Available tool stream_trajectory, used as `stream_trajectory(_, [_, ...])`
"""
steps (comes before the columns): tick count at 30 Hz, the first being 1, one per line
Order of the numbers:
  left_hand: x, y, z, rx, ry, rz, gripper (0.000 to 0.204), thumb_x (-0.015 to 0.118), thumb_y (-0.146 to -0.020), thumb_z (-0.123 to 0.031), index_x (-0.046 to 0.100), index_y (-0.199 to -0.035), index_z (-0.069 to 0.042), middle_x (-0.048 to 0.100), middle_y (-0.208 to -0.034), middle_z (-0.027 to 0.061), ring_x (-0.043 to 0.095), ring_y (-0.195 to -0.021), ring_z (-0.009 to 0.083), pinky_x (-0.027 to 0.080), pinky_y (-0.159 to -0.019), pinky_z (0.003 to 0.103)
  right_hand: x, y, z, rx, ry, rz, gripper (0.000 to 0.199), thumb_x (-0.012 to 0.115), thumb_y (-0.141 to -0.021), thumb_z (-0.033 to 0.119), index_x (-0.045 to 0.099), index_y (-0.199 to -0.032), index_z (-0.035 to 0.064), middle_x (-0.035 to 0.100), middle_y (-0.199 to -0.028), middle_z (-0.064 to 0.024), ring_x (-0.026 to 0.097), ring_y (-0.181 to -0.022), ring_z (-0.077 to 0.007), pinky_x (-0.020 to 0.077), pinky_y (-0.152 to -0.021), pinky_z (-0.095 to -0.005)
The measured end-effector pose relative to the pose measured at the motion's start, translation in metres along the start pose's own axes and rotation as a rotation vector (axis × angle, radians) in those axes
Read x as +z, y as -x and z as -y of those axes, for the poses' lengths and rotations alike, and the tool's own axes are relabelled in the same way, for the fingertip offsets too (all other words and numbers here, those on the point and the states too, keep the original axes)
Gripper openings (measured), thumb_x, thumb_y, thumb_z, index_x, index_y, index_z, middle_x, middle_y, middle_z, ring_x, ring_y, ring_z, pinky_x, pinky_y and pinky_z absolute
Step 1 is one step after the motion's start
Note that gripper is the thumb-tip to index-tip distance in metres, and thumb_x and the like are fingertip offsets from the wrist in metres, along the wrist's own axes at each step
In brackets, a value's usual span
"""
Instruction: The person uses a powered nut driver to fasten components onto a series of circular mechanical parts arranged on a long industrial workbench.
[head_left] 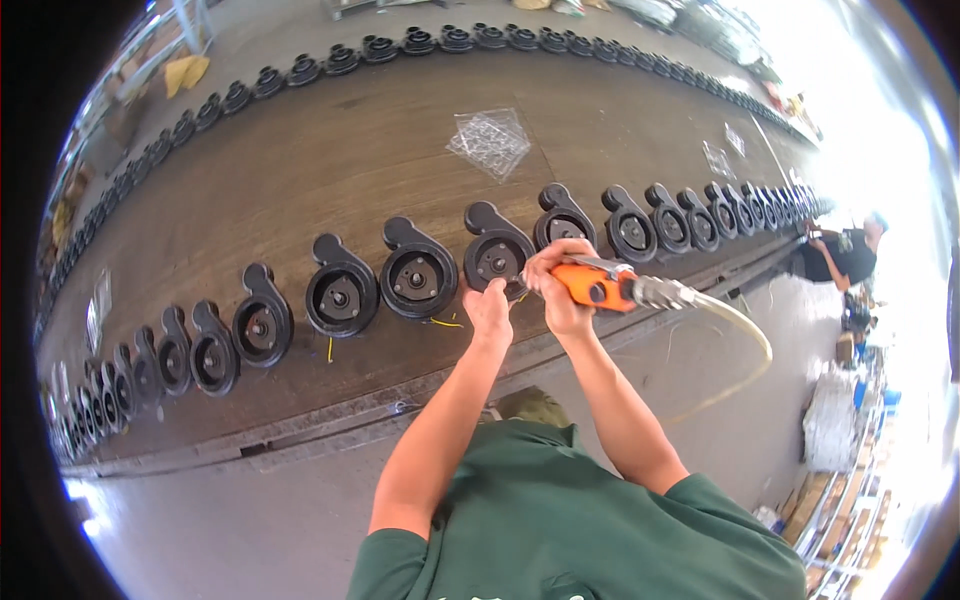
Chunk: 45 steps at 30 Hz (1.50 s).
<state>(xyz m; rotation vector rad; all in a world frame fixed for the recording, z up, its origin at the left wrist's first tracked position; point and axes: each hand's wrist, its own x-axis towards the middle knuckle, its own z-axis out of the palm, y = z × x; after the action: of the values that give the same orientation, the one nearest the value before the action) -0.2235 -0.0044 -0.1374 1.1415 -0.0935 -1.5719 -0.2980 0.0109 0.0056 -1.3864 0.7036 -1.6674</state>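
Note:
My right hand (560, 290) is wrapped round an orange air screwdriver (592, 286), which lies almost level with its hose end to the right. The tool's front end points left, toward a round black blower housing (488, 222) with a metal shaft in its middle. At that housing's lower rim is my left hand (489, 312), thumb and fingers pressed together close to the tool's tip. What those fingers pinch, if anything, is too small to make out. Another black housing (553, 197) stands just beyond my right hand, partly hidden by it. To the left sits a similar housing (408, 235).
A long brown table (330, 150) carries a near row and a far row of such housings. Clear plastic bags (490, 142) lie between them. A pale hose (750, 335) loops from the tool. At the far right, a person (850, 255) stands by the table's edge.

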Motion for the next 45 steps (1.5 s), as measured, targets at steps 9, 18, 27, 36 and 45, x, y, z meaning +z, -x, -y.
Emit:
stream_trajectory(9, [0.054, 0.077, -0.039, -0.23, 0.044, -0.148, 0.033, 0.068, -0.097, -0.02, 0.056, -0.12, 0.002, 0.063, -0.119, 0.0169, 0.068, -0.091, 0.0249, 0.061, -0.076, 0.043, -0.119, 0.006, 0.047, -0.022, 0.006, -0.07, 0.026, 0.062, -0.084, 0.002, 0.05, -0.107, -0.0009, 0.06, -0.078, -0.0082, 0.059, -0.07, -0.0151, 0.0533, -0.07, -0.0329])
stream_trajectory(18, [0.132, 0.065, -0.043, 0.981, -1.781, 0.1, 0.025, 0.067, -0.087, -0.012, 0.071, -0.109, -0.001, 0.055, -0.133, 0.0246, 0.052, -0.12, 0.036, 0.043, -0.101, 0.049, -0.229, -0.034, 0.047, 0.134, -0.076, -0.08, 0.024, 0.057, -0.084, -0.003, 0.05, -0.107, -0.0008, 0.058, -0.075, -0.0043, 0.057, -0.07, -0.012, 0.0524, -0.071, -0.0307])
stream_trajectory(27, [0.143, 0.035, -0.039, 0.941, -1.921, 0.147, 0.047, 0.063, -0.086, -0.008, 0.064, -0.133, -0.011, 0.043, -0.149, 0.0265, 0.035, -0.139, 0.0473, 0.032, -0.114, 0.056, -0.237, -0.034, 0.038, 0.286, -0.256, -0.099, 0.024, 0.053, -0.083, -0.007, 0.049, -0.106, 0.0005, 0.056, -0.073, -0.0041, 0.055, -0.067, -0.0124, 0.051, -0.066, -0.0319])
stream_trajectory(36, [0.135, 0.026, -0.058, 0.913, -1.917, 0.296, 0.049, 0.078, -0.08, -0.027, 0.07, -0.124, -0.008, 0.044, -0.151, 0.0234, 0.034, -0.141, 0.0439, 0.03, -0.116, 0.054, -0.218, -0.024, 0.036, 0.309, -0.275, -0.205, 0.025, 0.049, -0.084, -0.006, 0.047, -0.108, 0.0001, 0.056, -0.074, -0.0057, 0.055, -0.066, -0.015, 0.0508, -0.066, -0.0333])
stream_trajectory(45, [0.151, 0.009, -0.074, 0.83, -2.028, 0.426, 0.063, 0.087, -0.067, -0.039, 0.072, -0.125, -0.02, 0.045, -0.151, 0.0228, 0.036, -0.142, 0.0416, 0.032, -0.115, 0.051, -0.19, -0.041, 0.023, 0.29, -0.25, -0.207, 0.025, 0.051, -0.087, -0.008, 0.047, -0.11, 0.0006, 0.057, -0.077, -0.0062, 0.057, -0.07, -0.0149, 0.0502, -0.07, -0.032])
